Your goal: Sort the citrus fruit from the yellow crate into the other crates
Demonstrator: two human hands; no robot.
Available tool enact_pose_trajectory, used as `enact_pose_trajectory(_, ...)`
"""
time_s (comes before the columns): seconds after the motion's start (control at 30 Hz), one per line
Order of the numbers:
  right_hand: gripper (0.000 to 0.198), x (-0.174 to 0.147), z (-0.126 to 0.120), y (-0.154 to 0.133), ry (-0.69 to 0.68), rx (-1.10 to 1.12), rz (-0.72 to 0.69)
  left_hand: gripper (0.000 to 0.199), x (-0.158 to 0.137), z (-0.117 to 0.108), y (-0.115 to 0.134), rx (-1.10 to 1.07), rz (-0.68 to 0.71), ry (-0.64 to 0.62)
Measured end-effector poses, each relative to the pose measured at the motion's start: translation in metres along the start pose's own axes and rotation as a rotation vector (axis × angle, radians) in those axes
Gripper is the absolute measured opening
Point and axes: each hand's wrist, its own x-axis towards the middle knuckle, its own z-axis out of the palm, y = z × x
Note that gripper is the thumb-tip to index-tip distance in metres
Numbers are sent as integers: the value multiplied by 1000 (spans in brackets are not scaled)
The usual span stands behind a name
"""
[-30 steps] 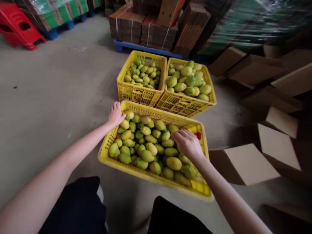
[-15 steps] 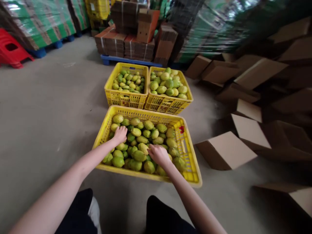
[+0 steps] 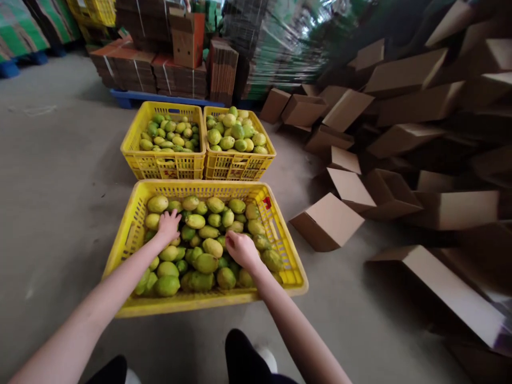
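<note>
A yellow plastic crate (image 3: pixel 296 266) full of green-yellow lemons (image 3: pixel 206 263) sits in front of me on the floor. On its left side, my left hand (image 3: pixel 168 227) rests over the lemons with its fingers spread, touching the fruit. Right of the middle, my right hand (image 3: pixel 242 249) is curled closed just above the lemons. Its fingers hide whatever may be in them.
Behind stand two more yellow crates of lemons, a left one (image 3: pixel 168 160) and a right one (image 3: pixel 244 162). Flattened cartons (image 3: pixel 128 72) are stacked on a blue pallet (image 3: pixel 132 98). Many cardboard boxes (image 3: pixel 328 221) lie scattered to the right.
The view has swung right, so the crates and boxes appear further left. My left hand's fingers have spread apart. My right hand has curled more tightly beside the same lemons.
</note>
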Motion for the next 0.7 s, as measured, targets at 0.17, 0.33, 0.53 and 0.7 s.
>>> enact_pose_trajectory(0.17,16,-2,0,2,41,53,-33,63,-2,-9,5,-30,-8,-2)
enact_pose_trajectory(0.33,17,-2,0,7,79,76,-43,42,6,-36,-7,-114,47,-36)
enact_pose_trajectory(0.53,18,-2,1,8,72,116,-55,51,5,-38,-1,-149,-10,-34)
enact_pose_trajectory(0.7,22,-3,1,12,77,170,-58,45,5,-25,19,-194,-118,20)
